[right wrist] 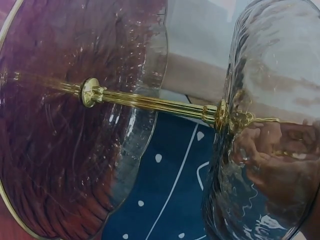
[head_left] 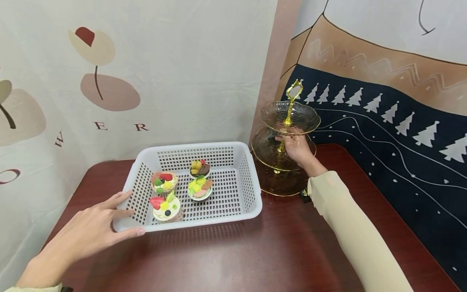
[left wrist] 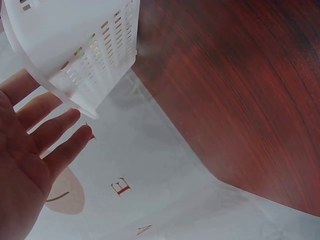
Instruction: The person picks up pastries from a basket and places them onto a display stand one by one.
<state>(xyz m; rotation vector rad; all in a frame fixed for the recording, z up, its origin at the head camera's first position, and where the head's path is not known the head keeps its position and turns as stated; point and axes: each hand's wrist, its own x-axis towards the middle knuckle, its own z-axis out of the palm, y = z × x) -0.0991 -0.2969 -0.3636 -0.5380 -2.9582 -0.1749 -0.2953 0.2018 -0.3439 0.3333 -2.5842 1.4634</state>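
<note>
At the right back stands a three-tier cake stand [head_left: 274, 156] with clear, gold-rimmed plates and a gold post [right wrist: 155, 102]. My right hand [head_left: 297, 148] reaches under its top plate [head_left: 310, 115] and grips the post above the middle plate. In the right wrist view that hand [right wrist: 280, 160] shows only through the glass. My left hand [head_left: 93, 227] is at the left end of a white plastic basket [head_left: 222, 221], its fingers [left wrist: 57, 122] spread and fairly straight along the rim. Inside the basket, toward its left, sit several small fruit-topped cakes [head_left: 200, 188].
Both things stand on a dark red wooden table [head_left: 233, 255]. Behind it hangs a pale printed curtain [head_left: 204, 81], and a dark blue cloth with white trees [head_left: 394, 162] covers the right side. A small black object [head_left: 305, 196] shows beside the right cuff.
</note>
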